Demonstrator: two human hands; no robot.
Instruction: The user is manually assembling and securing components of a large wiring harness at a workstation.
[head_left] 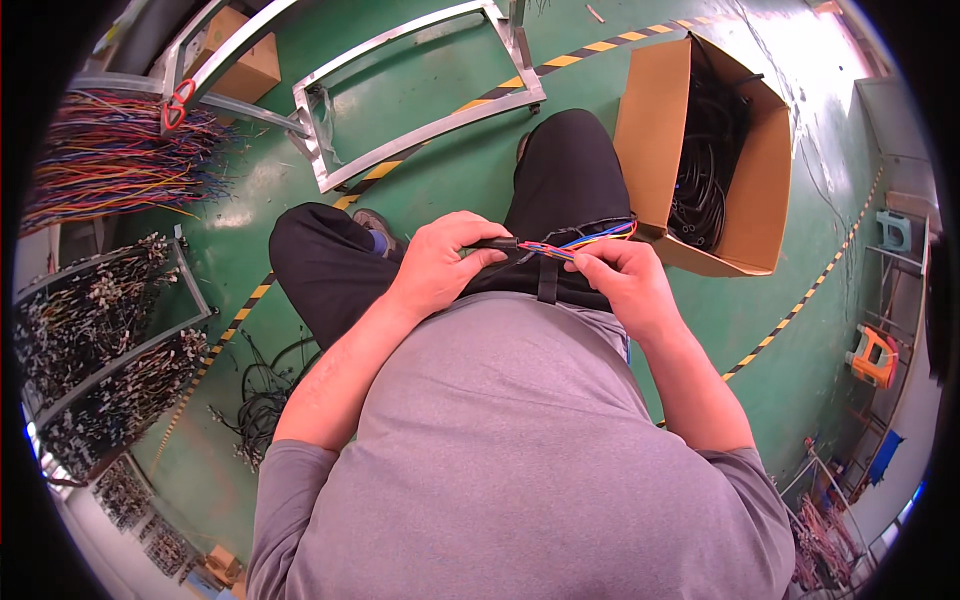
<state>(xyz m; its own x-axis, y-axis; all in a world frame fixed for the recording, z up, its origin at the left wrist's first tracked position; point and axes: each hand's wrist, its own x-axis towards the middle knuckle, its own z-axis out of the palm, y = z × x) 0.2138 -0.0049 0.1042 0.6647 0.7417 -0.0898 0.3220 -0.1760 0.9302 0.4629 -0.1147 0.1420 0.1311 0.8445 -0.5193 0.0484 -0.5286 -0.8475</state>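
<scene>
Above my lap, my left hand (445, 262) is closed on a short black sleeve (508, 244), gripped between thumb and fingers. A bundle of thin coloured wires (545, 249), red, blue, yellow and others, comes out of the sleeve's right end. My right hand (628, 284) pinches that bundle a little way along. Beyond the pinch, blue and yellow wire ends (600, 234) fan out over my right thigh, partly hidden by the fingers. A thin black strand lies near them on my trousers.
An open cardboard box (655, 140) of black cables (703, 190) stands by my right knee. Ahead is a metal frame (400, 45) on casters. Racks of coloured wires (130, 155) line the left, with black cables (262, 400) on the floor. An orange stool (874, 356) stands far right.
</scene>
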